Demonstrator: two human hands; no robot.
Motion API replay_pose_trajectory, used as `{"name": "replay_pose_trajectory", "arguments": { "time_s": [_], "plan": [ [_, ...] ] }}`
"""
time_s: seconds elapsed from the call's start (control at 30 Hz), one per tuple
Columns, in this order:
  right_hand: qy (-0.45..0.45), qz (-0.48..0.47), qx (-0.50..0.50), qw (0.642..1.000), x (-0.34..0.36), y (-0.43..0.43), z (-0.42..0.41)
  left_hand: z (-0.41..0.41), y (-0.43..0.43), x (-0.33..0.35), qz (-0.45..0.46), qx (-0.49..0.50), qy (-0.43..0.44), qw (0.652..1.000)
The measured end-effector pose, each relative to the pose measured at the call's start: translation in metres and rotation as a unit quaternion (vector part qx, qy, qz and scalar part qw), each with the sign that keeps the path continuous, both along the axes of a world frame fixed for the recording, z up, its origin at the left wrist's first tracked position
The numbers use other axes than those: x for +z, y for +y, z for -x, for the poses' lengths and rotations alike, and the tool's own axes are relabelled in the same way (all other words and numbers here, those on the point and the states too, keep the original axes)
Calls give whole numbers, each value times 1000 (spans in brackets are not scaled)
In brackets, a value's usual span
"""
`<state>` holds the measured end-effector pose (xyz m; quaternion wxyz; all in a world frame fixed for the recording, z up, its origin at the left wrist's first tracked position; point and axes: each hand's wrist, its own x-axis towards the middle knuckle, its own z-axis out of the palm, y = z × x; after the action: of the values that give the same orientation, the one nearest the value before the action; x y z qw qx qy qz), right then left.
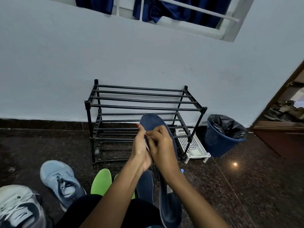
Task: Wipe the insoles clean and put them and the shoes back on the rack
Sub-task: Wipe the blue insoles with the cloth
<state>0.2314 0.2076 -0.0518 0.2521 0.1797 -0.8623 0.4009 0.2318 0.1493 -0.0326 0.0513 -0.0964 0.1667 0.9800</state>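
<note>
Navy insole stands upright before the rack — left hand grips its edge. Right hand pinches it too.

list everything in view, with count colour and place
shoe rack: one, black, centre, behind the hands
held insole: one, navy, raised before the shoe rack
floor insole: one, navy, on the floor below the hands
long insole: one, navy with grey edge, bottom, right of the floor insole
green insoles: two, green, right of the light blue sneaker
light blue sneaker: one, lower left
white sneaker: one, white and dark, bottom left corner
bin: one, blue with black liner, right of the shoe rack
slotted stand: one, white, at the rack's right legs
curtains: count unclear, navy, top edge
left hand: one, grips the held insole
right hand: one, fingers curled on the held insole
</note>
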Motion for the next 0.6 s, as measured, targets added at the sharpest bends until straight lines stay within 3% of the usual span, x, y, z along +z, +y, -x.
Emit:
{"name": "replay_pose_trajectory", "arguments": {
  "time_s": [0.03, 0.07, 0.1, 0.17, 0.27, 0.6],
  "plan": [
    [-8, 5, 7, 1000, -2, 1, -5, -6, 5, 4, 101, 0, -44, 994],
    [-12, 7, 6, 1000, -3, 2, -8, -6, 5, 5, 101, -17, -76, 992],
    [-14, 6, 2, 1000, -3, 3, -8, -7, 4, 5, 41, 2, -102, 994],
    [-12, 3, -17, 1000, -1, 5, -6, -4, 1, 1, 38, -3, -62, 997],
    [15, 0, -47, 999, 4, 8, 1, -5, -2, -4, 116, -45, -50, 991],
    [26, 33, -85, 995, 4, 15, 18, 0, -5, -8, 118, -38, -37, 992]
  ]
}}
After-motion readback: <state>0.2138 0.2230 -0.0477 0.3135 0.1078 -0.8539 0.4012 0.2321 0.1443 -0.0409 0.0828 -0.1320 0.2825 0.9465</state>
